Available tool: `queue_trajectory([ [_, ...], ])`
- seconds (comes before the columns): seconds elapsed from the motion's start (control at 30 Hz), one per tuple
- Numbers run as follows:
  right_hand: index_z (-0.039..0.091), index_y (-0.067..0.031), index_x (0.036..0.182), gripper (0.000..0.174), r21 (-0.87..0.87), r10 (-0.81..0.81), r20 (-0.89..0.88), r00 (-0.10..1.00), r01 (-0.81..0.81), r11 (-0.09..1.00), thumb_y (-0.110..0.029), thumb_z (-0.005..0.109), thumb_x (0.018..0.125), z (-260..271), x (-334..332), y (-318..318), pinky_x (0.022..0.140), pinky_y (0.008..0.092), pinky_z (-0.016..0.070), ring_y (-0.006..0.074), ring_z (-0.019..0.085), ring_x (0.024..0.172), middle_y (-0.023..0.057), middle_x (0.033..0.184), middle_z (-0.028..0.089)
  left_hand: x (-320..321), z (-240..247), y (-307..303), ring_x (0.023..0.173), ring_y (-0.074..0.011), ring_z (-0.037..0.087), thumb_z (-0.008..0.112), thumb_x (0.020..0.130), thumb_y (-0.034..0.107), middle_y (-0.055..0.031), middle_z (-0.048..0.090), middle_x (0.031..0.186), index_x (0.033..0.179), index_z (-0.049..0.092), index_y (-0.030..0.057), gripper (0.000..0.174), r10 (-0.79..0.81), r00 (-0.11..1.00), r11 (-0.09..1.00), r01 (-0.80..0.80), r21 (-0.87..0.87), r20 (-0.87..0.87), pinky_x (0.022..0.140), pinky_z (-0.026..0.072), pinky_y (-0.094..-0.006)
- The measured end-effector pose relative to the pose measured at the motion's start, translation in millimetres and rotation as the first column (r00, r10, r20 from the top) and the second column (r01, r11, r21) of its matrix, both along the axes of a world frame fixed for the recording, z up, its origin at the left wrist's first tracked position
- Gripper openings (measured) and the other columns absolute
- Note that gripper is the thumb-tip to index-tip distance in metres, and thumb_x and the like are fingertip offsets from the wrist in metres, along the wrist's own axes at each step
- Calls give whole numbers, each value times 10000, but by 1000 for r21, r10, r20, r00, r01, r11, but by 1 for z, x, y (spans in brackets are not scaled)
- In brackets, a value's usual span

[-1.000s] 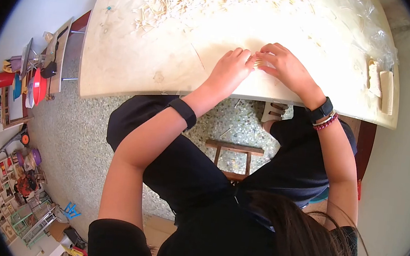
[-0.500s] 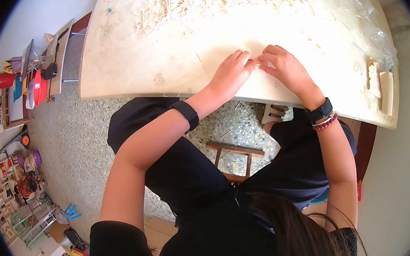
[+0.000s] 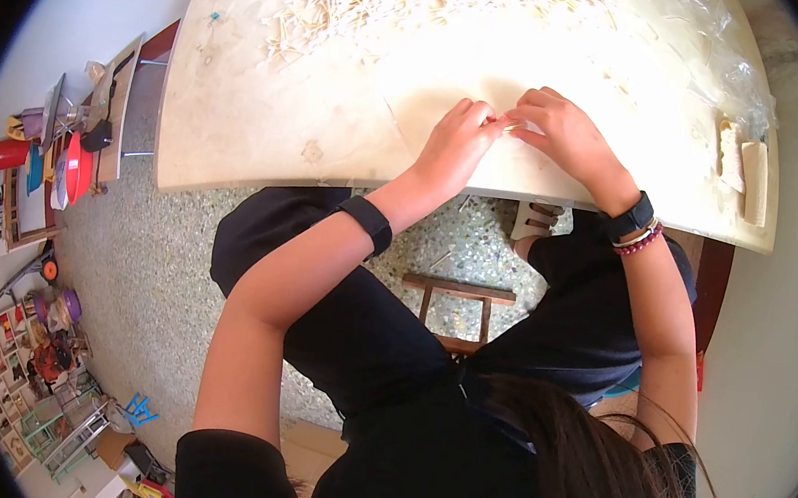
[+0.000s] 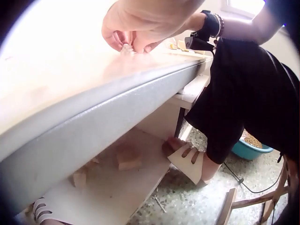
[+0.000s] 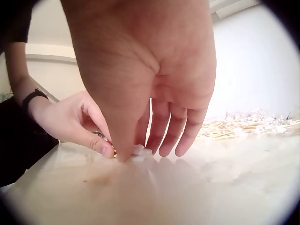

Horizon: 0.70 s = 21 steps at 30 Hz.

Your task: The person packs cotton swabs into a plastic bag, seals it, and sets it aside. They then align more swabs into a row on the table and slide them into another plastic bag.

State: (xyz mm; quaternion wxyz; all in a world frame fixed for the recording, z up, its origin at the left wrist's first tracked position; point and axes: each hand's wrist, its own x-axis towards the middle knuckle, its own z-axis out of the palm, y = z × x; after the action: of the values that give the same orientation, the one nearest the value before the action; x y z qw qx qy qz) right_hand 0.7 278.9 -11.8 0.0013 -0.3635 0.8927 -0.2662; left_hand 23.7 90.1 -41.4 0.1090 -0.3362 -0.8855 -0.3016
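Note:
A small bundle of cotton swabs is held between both hands, low over the table near its front edge. My left hand pinches one end with thumb and fingers. From the other side my right hand pinches the bundle between thumb and forefinger. White cotton tips show beside the right thumb in the right wrist view, while that hand's other fingers point down close to the tabletop. Most of the sticks are hidden by the fingers. Beyond the hands lies a wide heap of loose cotton swabs.
Two pale rolled pieces lie at the table's right edge, below crumpled clear plastic. Under the table stands a wooden stool frame. A teal basin sits on the speckled floor.
The left hand has shifted slightly right, closer to the right hand, and less of the swab bundle shows between them. The right hand stays nearly in place, still pinching.

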Motion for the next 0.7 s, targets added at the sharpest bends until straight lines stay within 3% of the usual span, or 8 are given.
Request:
queue_trajectory([
  [0.07,585,-20,852,140,6,-9,13,1000,9,1000,-75,631,732,-1,0,1,739,344,467,257,546,835,80,855,572,2,3,2,803,-222,533,604,779,61,-81,545,835,862,640,7,106,45,996,999,-44,-7,74,677,463,-328],
  [0.33,559,-29,863,180,35,-12,69,998,9,999,-58,642,706,-9,-4,-1,741,345,453,268,540,824,93,837,563,-1,-3,0,784,-222,540,601,775,58,-80,548,827,867,645,15,110,12,1000,1000,-11,-10,7,671,465,-331],
  [0.7,547,-38,842,188,130,-17,-25,1000,21,991,-49,637,677,-8,0,-7,788,338,419,264,521,838,92,831,542,-1,-5,-3,819,-217,533,588,738,4,-73,547,841,967,657,58,245,-24,999,999,23,-30,-26,697,471,-308],
])
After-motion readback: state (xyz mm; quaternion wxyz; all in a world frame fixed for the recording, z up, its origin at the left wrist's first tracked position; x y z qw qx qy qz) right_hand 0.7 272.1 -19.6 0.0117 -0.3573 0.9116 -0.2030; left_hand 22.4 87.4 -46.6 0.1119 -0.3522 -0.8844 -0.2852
